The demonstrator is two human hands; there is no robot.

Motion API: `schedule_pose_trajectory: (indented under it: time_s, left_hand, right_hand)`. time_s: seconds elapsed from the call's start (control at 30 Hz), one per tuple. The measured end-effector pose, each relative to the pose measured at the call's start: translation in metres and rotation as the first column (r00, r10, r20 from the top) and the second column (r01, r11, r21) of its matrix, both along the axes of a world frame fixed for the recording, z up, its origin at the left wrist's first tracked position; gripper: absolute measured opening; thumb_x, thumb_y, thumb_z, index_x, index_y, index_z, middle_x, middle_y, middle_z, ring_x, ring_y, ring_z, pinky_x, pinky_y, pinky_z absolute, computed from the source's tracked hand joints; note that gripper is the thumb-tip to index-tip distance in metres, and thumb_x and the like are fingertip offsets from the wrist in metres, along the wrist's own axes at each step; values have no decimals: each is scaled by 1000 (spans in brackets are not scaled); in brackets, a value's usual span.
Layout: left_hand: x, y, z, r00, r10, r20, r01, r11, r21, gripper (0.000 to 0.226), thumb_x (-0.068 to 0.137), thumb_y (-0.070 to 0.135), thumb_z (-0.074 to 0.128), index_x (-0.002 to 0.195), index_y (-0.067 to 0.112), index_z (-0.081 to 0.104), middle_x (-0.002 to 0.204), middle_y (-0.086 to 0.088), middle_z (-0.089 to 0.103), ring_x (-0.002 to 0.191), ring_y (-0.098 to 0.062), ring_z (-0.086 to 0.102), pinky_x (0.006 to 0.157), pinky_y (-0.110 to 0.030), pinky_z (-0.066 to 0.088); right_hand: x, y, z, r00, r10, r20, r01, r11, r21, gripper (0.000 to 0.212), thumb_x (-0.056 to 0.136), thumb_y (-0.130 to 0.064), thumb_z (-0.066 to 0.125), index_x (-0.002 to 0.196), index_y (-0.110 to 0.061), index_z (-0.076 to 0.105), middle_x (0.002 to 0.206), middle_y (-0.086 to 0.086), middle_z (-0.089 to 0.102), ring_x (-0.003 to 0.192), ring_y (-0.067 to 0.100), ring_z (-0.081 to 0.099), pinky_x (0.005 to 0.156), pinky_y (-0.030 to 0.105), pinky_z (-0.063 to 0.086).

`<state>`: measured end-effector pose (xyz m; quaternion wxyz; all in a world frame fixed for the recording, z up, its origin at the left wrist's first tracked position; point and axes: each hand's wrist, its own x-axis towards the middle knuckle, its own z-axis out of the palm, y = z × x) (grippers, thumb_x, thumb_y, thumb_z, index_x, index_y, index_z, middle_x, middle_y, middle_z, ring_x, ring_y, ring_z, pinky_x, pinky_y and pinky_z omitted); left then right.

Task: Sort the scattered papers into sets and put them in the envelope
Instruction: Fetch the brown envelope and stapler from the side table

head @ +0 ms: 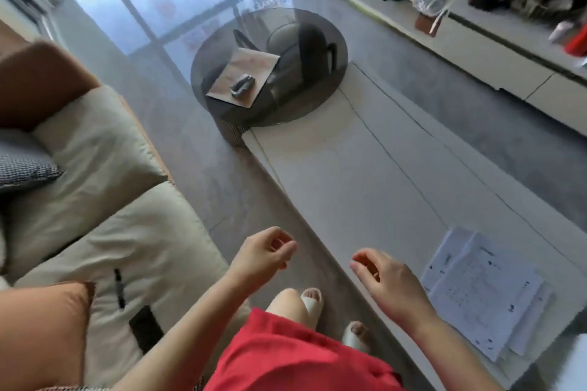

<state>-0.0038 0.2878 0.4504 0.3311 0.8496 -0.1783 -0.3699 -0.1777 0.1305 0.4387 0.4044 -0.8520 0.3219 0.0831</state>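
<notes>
We see the papers [486, 295] in an overlapping pile on the pale worktop [365, 187], right of our hands. The envelope [244, 76] lies far off on the round glass table [317, 41]. Our left hand [263, 254] and right hand [384, 276] hover loosely curled, holding nothing.

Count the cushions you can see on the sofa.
3. A grey patterned cushion lies at the left edge, a beige cushion leans beside it, and an orange cushion sits at bottom left. More may lie outside the frame.
</notes>
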Motion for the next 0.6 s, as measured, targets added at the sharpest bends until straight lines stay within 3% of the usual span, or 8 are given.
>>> schedule_pose_trajectory:
  time_s: [0.07, 0.2, 0.3, 0.47, 0.6]
  left_hand:
    - [17, 21, 7, 993, 113, 45, -111, 993, -42, 8, 88, 19, 64, 80, 16, 65, 64, 3, 64, 50, -5, 59, 49, -16, 44]
    - [53, 50, 8, 987, 147, 69, -145, 989, -27, 14, 87, 20, 64, 74, 16, 64, 52, 8, 60, 46, -3, 56, 54, -22, 46]
    - [113, 73, -1, 977, 176, 123, -177, 984, 2, 22, 86, 25, 65, 65, 23, 60, 48, 11, 56, 46, -3, 52, 58, -28, 47]
    - [216, 108, 4, 975, 207, 87, -207, 978, -5, 19, 88, 24, 64, 69, 18, 61, 51, 6, 56, 38, 1, 46, 50, -18, 41]
    - [301, 119, 14, 976, 184, 117, -184, 983, -10, 21, 87, 26, 64, 67, 22, 60, 52, 8, 57, 39, 3, 48, 56, -22, 43]
  right_hand:
    - [29, 9, 4, 1000, 19, 11, -19, 1000, -1, 13, 91, -41, 54, 88, -31, 61, 82, -12, 64, 75, 6, 61, 71, 29, 50]
    - [85, 23, 3, 995, 94, -25, -95, 995, -19, 14, 90, -42, 53, 79, -34, 55, 77, -11, 64, 74, 6, 62, 70, 30, 51]
    - [154, 38, 2, 987, 155, -41, -158, 984, -78, 15, 91, -41, 51, 82, -30, 56, 80, -10, 66, 77, 9, 63, 70, 30, 49]
    - [270, 66, 15, 980, 193, -46, -198, 971, -135, 16, 92, -43, 49, 81, -31, 52, 75, -14, 61, 79, 10, 61, 68, 29, 45]
    - [354, 80, 26, 982, 186, -25, -188, 971, -150, 16, 91, -44, 51, 87, -29, 57, 77, -12, 63, 81, 11, 62, 67, 28, 45]
